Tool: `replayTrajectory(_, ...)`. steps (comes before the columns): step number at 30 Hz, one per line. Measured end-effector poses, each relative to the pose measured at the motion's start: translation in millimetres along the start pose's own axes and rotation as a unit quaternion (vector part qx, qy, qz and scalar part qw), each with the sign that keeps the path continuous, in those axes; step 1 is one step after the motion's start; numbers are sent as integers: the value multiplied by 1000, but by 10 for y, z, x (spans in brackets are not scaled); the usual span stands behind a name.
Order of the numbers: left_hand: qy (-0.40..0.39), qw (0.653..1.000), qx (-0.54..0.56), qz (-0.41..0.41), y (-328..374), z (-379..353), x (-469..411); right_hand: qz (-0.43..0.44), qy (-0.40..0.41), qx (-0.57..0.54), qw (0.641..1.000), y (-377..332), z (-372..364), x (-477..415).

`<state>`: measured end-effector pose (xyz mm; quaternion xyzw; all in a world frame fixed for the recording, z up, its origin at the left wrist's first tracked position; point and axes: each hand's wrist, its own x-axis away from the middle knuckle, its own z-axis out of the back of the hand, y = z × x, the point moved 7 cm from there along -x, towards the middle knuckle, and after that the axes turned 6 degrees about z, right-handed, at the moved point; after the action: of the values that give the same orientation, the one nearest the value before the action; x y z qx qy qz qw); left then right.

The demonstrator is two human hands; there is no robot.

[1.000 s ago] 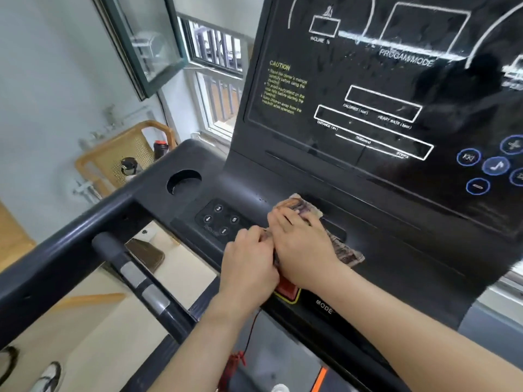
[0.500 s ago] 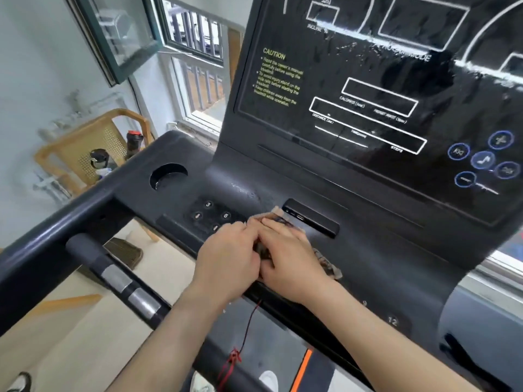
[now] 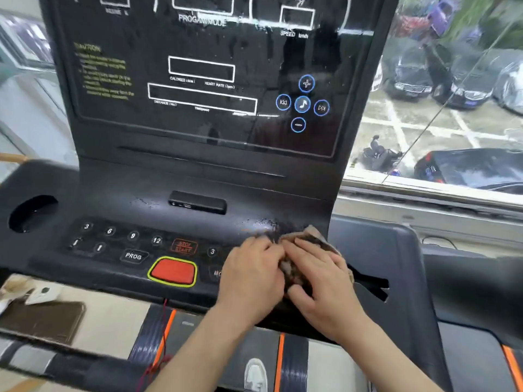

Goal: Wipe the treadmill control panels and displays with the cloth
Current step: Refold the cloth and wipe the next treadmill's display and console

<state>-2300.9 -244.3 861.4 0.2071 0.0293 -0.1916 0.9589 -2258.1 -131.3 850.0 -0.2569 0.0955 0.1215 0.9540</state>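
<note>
Since the earlier frame the two hands and the cloth [image 3: 310,239] have slid from beside the left number keys to the right end of the lower control panel [image 3: 119,267], now lower right of centre. Our view has swung right too, so a window [image 3: 441,108] with parked cars fills the upper right.

The right hand [image 3: 325,281] lies over the cloth with fingers spread and fairly flat. That open grip looks meant to press a broad patch of fabric down on the panel, not to lift it. The left hand [image 3: 252,275] sits just beside it, touching, with its fingers bent down at the cloth's left edge, probably to keep the wad bunched and add weight. We cannot tell whether that grip pinches the fabric or only pushes on it.

The cloth shows only as a crumpled corner above the right fingers and a dark strip between the hands, and the rest is covered. The keys under the hands are hidden: one label reads "3", and another is cut off after its first letters. The red button [image 3: 172,271] and the number keys [image 3: 121,234] stand clear at centre left.

The upright display [image 3: 203,72] is cropped at the top edge, and its yellow caution text is too blurred to read. Wet-looking specks sit on the panel just above the cloth.
</note>
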Motion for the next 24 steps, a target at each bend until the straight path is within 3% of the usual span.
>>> replayTrajectory(3, -6, 1000, 18, -11, 198, -66, 37, -16, 89, -71, 993, 224, 175, 107)
replayTrajectory(6, 37, 999, 17, 8, 287, -20, -222, -145, 156, -221, 952, 465, 301, -168)
replayTrajectory(8, 47, 998, 24, 18, 332, 3, -387, -204, 156, -273, 927, 585, 287, -387)
replayTrajectory(13, 65, 997, 27, 17, 441, 57, -503, -235, 200, -361, 880, 803, 247, -645)
replayTrajectory(19, -23, 999, -16, -18, 383, -100, -221, -176, 112, -178, 962, 423, 90, -137)
replayTrajectory(21, -34, 999, -23, -30, 355, -143, -33, -165, 112, -98, 975, 246, 35, 129)
replayTrajectory(24, -21, 998, -14, -55, 278, -169, 234, -174, 95, -85, 976, 10, -38, 413)
